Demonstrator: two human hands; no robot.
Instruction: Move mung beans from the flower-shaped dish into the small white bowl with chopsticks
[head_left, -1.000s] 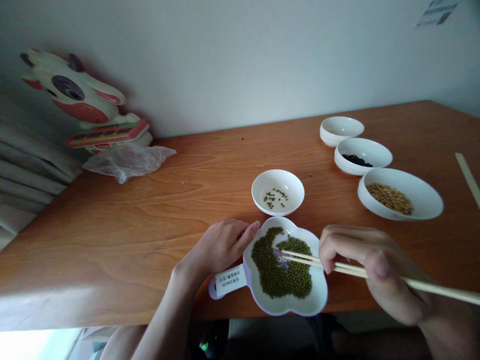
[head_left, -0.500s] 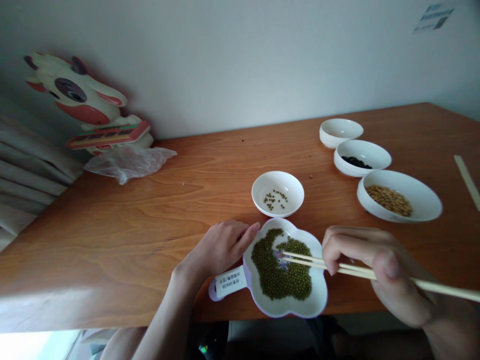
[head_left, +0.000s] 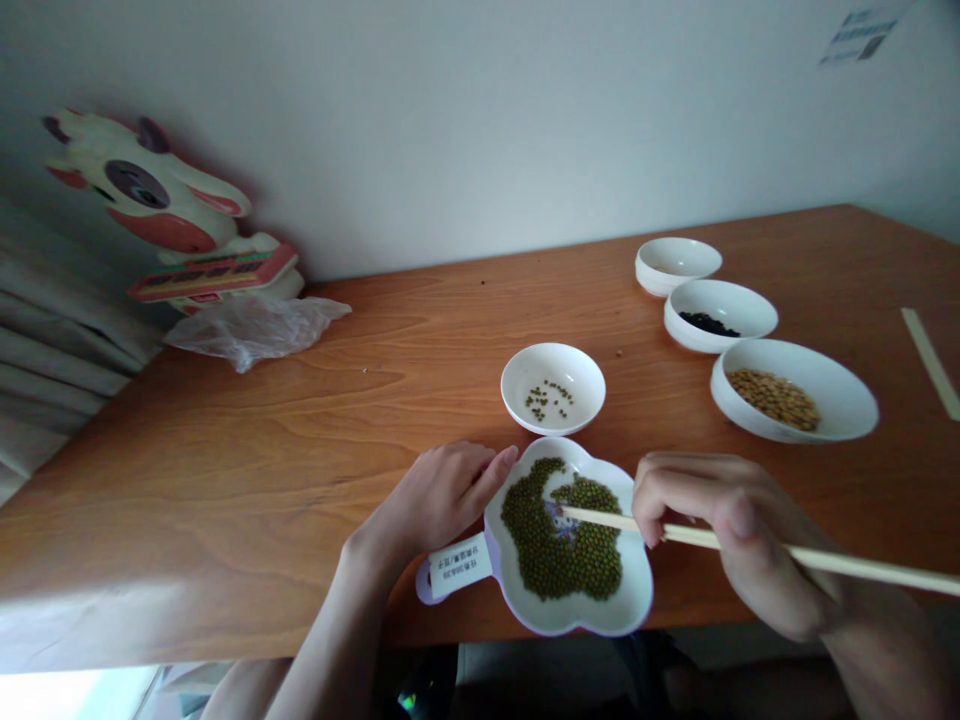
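Observation:
A flower-shaped dish (head_left: 637, 600) with a lilac rim and a labelled handle (head_left: 459, 565) holds many green mung beans (head_left: 559, 575). My left hand (head_left: 442, 490) lies over its left edge, thumb on the rim, steadying it; the other fingers are partly hidden. My right hand (head_left: 720, 530) is closed around a pair of wooden chopsticks (head_left: 690, 537). Their tips are together over the cartoon print in the dish; whether a bean is between them I cannot make out. Just behind the dish, a small white bowl (head_left: 592, 395) contains scattered mung beans (head_left: 550, 397).
Three white bowls stand at the right: one with tan beans (head_left: 772, 397), one with black beans (head_left: 706, 323), and a farther bowl (head_left: 679, 260). A pale strip (head_left: 930, 362) lies beyond them. At the back left are a cow-shaped toy (head_left: 176, 200) and a clear plastic bag (head_left: 259, 325).
The chopstick tips have closed from slightly apart to together. My right hand has shifted a little to the left. My left hand and the dish keep their places.

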